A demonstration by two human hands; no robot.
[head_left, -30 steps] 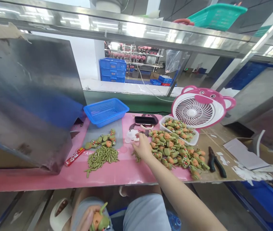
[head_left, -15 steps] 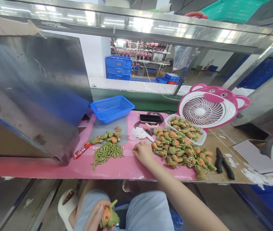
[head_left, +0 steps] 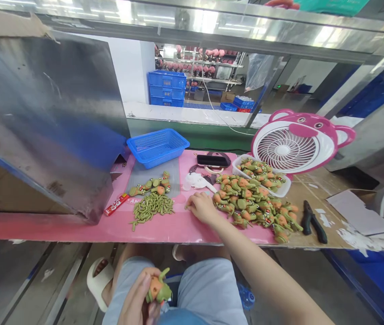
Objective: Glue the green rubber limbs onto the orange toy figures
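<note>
My left hand (head_left: 138,301) is down over my lap, closed around a small orange and green toy figure (head_left: 158,290). My right hand (head_left: 201,207) rests on the pink mat (head_left: 165,230) with its fingers curled against the surface; what is under them is hidden. Just right of that hand lies a big heap of the same orange and green figures (head_left: 255,205). To the left of it sits a pile of small green stick-like parts (head_left: 151,208) and a short row of finished figures (head_left: 151,185).
A blue mesh basket (head_left: 158,145) stands at the back of the mat, a black phone (head_left: 213,160) beside it. A white tray (head_left: 285,189) of figures sits before a pink bear-shaped fan (head_left: 295,142). Black pliers (head_left: 314,221) lie right. A tilted metal sheet (head_left: 43,117) blocks the left.
My right hand has drawn back from the white bits near the phone toward the mat's front, beside the heap. The left hand kept hold of its figure.
</note>
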